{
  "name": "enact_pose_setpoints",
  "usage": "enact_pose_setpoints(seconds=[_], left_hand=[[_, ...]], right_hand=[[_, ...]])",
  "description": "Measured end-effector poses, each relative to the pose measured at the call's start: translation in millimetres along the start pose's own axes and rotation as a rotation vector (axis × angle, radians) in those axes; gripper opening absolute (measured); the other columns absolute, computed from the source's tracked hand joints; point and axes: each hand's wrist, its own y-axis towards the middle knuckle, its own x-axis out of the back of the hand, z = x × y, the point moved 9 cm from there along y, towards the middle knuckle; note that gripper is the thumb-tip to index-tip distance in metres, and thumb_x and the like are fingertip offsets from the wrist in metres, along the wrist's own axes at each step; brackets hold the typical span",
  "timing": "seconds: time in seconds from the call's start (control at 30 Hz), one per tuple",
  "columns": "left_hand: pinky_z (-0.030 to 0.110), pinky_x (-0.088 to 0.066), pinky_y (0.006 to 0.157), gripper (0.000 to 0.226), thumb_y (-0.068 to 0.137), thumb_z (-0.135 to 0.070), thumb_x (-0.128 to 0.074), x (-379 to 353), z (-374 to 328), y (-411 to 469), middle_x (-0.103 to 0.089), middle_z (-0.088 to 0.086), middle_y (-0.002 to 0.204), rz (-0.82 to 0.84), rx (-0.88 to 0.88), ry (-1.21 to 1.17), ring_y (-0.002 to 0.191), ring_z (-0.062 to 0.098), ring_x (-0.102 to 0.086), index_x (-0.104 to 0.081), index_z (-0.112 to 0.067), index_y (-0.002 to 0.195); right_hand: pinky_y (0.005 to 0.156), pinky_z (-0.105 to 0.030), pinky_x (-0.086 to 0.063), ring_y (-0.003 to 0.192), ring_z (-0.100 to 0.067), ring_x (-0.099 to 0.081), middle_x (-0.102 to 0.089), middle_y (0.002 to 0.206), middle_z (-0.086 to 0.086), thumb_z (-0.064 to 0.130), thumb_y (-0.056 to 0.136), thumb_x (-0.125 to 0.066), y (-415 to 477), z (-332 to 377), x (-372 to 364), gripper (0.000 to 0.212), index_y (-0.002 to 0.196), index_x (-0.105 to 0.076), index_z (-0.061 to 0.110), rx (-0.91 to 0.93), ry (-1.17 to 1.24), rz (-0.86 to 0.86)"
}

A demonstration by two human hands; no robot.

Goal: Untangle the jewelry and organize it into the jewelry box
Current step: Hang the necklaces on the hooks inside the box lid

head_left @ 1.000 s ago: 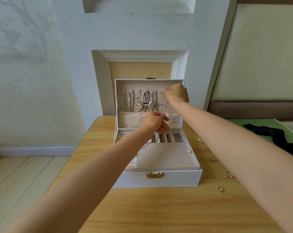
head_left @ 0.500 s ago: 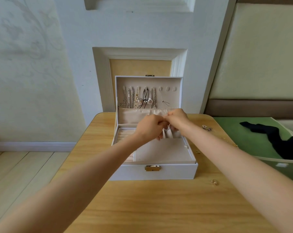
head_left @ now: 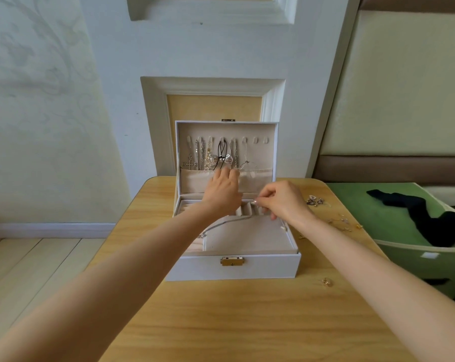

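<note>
- The right hand (head_left: 281,203) pinches one end of a silver chain (head_left: 226,225). From those fingertips it trails down and left over the tray of the jewelry box (head_left: 234,269).
- The left hand (head_left: 222,190) reaches beyond, fingertips at the rim of the lid pocket (head_left: 255,178) — whether they nip anything, I cannot tell.
- Done well: draw the chain taut, then lift the pinched end up past the left fingers to a bare hook (head_left: 256,139), clear of the hung necklaces (head_left: 199,155).
- Count: eight hooks — six laden, two bare. One chain in hand. The loose pieces (head_left: 315,201) right of the right fingers are too small to count.
</note>
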Motion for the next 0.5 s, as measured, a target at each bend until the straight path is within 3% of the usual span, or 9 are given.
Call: enact_pose_setpoints(seconds=[0.2,0.27,0.4,0.5], left_hand=[[0.032,-0.031,0.099,0.052,0.090,-0.016,-0.051,-8.5,12.3,1.6,-0.038,0.013,0.133,-0.020,0.049,0.035,0.123,0.027,-0.034,-0.030,-0.010,0.138],[0.033,-0.033,0.096,0.050,0.089,-0.013,-0.050,-9.8,15.0,2.9,-0.038,0.013,0.130,-0.012,0.060,0.021,0.121,0.028,-0.035,-0.033,-0.010,0.135],[0.035,-0.039,0.095,0.049,0.090,-0.015,-0.050,-2.0,16.3,4.9,-0.031,0.014,0.131,-0.062,0.004,0.093,0.120,0.027,-0.033,-0.034,-0.009,0.135],[0.036,-0.038,0.096,0.042,0.091,-0.014,-0.048,-4.6,14.1,5.3,-0.035,0.012,0.130,-0.023,-0.028,0.119,0.119,0.027,-0.035,-0.040,-0.010,0.132]], right_hand=[[0.037,-0.014,-0.031,0.040,-0.006,-0.049,-0.073,0.073,-0.007,0.015,0.082,-0.070,-0.1,10.6,-5.4,0.009,0.077,-0.066,0.008,-0.109,0.073,0.492],[0.035,-0.013,-0.031,0.039,-0.006,-0.048,-0.073,0.076,-0.009,0.014,0.082,-0.070,2.2,18.8,-5.2,0.009,0.080,-0.067,0.006,-0.100,0.131,0.562],[0.036,-0.014,-0.036,0.040,-0.008,-0.051,-0.073,0.078,-0.009,0.013,0.083,-0.069,35.6,38.4,19.1,0.011,0.088,-0.065,0.004,-0.045,0.448,0.284],[0.042,-0.015,-0.043,0.046,-0.010,-0.056,-0.074,0.087,-0.008,0.013,0.084,-0.068,55.6,49.1,29.8,0.015,0.095,-0.064,0.004,-0.025,0.544,0.182]])
